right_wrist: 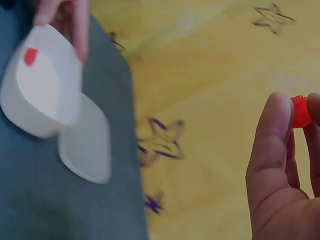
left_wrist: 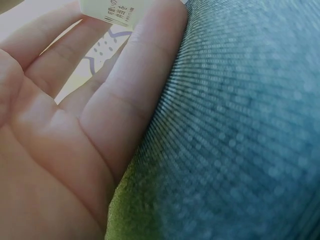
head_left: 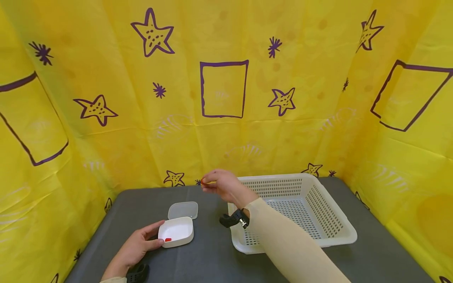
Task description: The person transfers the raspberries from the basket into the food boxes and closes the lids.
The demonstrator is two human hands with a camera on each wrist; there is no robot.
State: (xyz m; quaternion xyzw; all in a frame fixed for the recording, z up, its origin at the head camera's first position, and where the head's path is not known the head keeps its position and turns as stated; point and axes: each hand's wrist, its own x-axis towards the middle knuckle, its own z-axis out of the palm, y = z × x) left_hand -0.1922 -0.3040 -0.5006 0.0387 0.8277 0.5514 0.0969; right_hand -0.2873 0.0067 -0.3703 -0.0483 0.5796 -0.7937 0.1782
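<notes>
A small white lunch box (head_left: 177,239) stands uncovered on the grey table. My left hand (head_left: 136,244) holds it at its left side, thumb at the front and fingers toward the back. Printed lettering shows on the box's wall (left_wrist: 112,10) in the left wrist view. Inside it, near the front left corner, lies a red piece (head_left: 168,239). Between thumb and fingertip my right hand (head_left: 226,186) pinches a small, bumpy, translucent red piece (right_wrist: 300,112). That hand is raised beyond the box, near the back of the table.
Just behind the box lies its translucent lid (head_left: 183,210). A large white slotted basket (head_left: 339,239) stands on the right, partly hidden by my right forearm. A yellow curtain (head_left: 223,149) with purple drawings encloses the grey table (head_left: 198,263) at the back and sides.
</notes>
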